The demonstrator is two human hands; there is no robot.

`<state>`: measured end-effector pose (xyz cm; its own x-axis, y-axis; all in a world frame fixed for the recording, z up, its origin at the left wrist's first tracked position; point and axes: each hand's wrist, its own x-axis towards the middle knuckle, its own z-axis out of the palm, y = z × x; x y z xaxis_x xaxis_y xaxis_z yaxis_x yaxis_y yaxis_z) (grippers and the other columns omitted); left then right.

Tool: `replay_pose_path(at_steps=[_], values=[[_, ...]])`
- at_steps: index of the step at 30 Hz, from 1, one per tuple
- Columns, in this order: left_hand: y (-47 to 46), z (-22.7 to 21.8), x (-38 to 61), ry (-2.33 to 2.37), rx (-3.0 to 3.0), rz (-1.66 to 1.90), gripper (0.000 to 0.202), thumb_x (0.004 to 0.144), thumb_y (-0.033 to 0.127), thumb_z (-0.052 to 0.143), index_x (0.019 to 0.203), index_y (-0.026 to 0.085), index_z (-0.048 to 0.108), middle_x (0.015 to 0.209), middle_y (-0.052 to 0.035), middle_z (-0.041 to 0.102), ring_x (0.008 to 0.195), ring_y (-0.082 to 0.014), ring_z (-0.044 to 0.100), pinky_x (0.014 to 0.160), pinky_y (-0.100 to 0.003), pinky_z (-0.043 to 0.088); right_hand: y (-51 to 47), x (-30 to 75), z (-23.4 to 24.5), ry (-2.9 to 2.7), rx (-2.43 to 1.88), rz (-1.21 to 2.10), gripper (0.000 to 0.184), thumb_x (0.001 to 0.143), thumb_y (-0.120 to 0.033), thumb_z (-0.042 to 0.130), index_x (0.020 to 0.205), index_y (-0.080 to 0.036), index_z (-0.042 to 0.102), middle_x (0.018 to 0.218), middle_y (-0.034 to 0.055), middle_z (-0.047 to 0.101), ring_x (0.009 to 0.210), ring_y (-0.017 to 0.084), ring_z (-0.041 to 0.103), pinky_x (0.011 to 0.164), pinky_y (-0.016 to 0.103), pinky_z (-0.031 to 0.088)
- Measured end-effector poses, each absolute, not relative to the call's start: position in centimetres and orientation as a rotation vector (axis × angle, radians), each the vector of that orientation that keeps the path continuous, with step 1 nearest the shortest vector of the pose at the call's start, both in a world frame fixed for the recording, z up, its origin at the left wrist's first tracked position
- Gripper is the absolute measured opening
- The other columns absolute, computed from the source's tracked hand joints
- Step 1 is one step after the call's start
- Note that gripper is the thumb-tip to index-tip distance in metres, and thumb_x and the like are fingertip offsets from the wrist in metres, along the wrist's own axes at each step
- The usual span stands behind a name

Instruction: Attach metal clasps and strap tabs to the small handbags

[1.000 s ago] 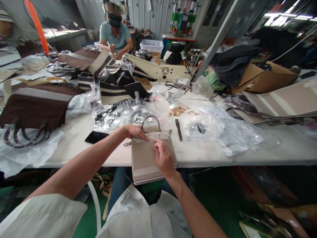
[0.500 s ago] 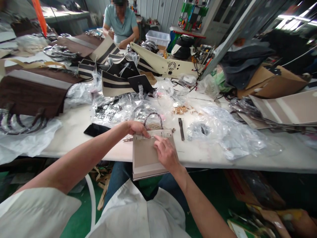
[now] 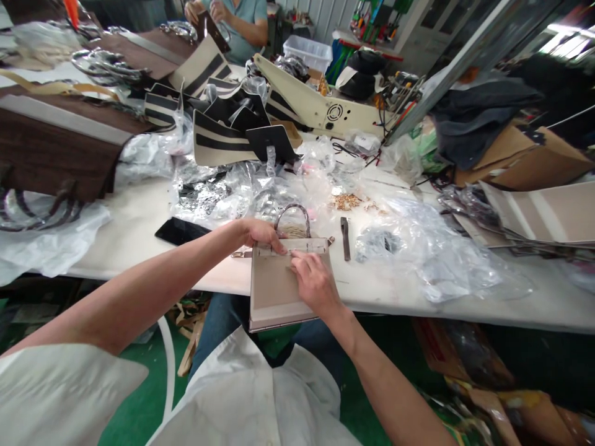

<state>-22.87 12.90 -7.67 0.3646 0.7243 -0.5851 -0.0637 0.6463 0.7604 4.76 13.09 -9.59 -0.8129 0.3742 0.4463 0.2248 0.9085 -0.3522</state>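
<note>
A beige handbag [image 3: 274, 291] lies half over the near edge of the white table [image 3: 139, 229], its dark curved handle [image 3: 292, 214] pointing away from me. My left hand [image 3: 263, 234] grips the bag's top left edge with curled fingers. My right hand [image 3: 316, 282] rests on the bag's face, its fingertips pressed against the top strap. A small metal clasp [image 3: 239, 254] sticks out at the bag's left corner.
A black phone [image 3: 179, 230] lies to the left, a dark flat tool [image 3: 345, 237] and gold fittings [image 3: 346, 201] to the right. Crumpled clear plastic [image 3: 418, 248], striped bag panels [image 3: 223, 139], brown bags [image 3: 56, 148] and cardboard [image 3: 525, 158] crowd the table. Another person [image 3: 232, 18] works at the far end.
The view has tilted down and moved closer. My right hand slid up the bag's face to the top strap; my left hand kept its hold on the top edge.
</note>
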Motion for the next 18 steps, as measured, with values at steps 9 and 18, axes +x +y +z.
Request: replay_pose_path(at_steps=[9,18], values=[[13.0,-7.7,-23.0,1.125,0.744,0.494,0.066,0.057,0.023,0.107,0.117,0.017,0.081,0.104,-0.0079,0.088,0.094,-0.0262,0.084,0.086,-0.031,0.071,13.4,4.8,-9.8,-2.53,-0.434,0.435,0.02,0.115,-0.014,0.055,0.125,-0.024,0.069,0.137,0.0119,0.076,0.122,0.033,0.069,0.105,0.051,0.06],[13.5,-7.8,-23.0,1.161,0.758,0.436,0.065,0.062,0.026,0.105,0.122,0.02,0.081,0.107,-0.0086,0.088,0.097,-0.0287,0.085,0.082,-0.032,0.072,15.1,5.6,-7.9,-2.211,-0.546,0.984,0.012,0.112,-0.03,0.065,0.106,-0.025,0.074,0.138,0.0105,0.076,0.113,0.028,0.075,0.095,0.042,0.063]])
